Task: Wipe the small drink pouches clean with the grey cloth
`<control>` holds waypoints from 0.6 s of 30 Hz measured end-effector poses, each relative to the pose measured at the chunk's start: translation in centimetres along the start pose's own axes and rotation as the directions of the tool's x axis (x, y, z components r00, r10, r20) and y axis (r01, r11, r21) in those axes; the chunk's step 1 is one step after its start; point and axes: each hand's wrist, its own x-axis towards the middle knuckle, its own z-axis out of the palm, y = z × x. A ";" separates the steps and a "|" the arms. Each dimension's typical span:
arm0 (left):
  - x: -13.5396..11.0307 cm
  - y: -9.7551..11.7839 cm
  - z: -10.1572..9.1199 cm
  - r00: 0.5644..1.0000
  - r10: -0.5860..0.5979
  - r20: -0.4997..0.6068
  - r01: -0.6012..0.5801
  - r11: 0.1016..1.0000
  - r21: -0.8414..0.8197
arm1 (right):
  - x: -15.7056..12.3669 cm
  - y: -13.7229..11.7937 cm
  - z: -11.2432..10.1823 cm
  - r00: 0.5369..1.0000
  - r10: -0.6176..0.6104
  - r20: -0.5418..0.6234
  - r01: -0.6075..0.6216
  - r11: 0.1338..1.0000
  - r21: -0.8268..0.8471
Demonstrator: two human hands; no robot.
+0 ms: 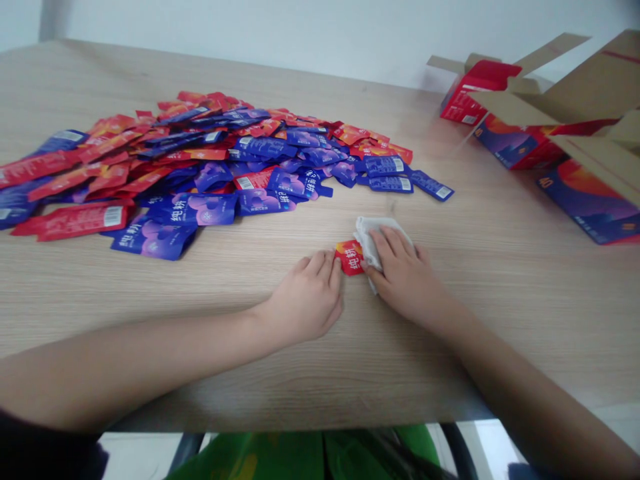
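Note:
A small red and orange sachet (351, 258) lies flat on the table in front of me. My left hand (311, 290) pinches its left end between closed fingers. Over the sachet's right end, my right hand (407, 270) presses a folded white cloth (369, 248), fingers bent around it. The cloth and hand hide that end of the sachet. Beyond my hands spreads a big heap of red and blue sachets (250, 150), overlapping one another.
Several red and blue cardboard boxes stand at the right with flaps up, among them a near box (590, 200), a middle box (517, 143) and a far box (473, 93). The wooden table (240, 387) ends just before my lap. A white wall (300, 40) rises behind.

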 end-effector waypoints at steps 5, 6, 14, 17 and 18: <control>0.1 0.0 -0.1 1.000 -0.001 0.006 0.001 1.000 -0.012 | -0.2 -1.1 0.4 0.999 -0.047 -0.026 0.047 0.999 -0.003; 0.2 0.0 -0.2 1.000 0.003 0.009 -0.003 1.000 -0.020 | -0.4 -1.7 0.4 0.994 -0.105 -0.036 0.105 0.994 0.002; 0.2 0.0 -0.2 1.000 0.005 0.002 -0.005 1.000 -0.016 | -0.4 -0.7 0.3 0.996 -0.083 -0.030 0.084 0.996 0.016; 0.0 0.0 0.1 1.000 0.000 0.001 0.000 1.000 -0.008 | 0.0 0.1 0.4 0.999 0.046 -0.025 -0.046 0.999 -0.024; 0.0 0.0 0.1 1.000 0.001 0.000 -0.001 1.000 -0.009 | 0.1 0.0 0.4 0.998 0.052 -0.023 -0.053 0.998 -0.033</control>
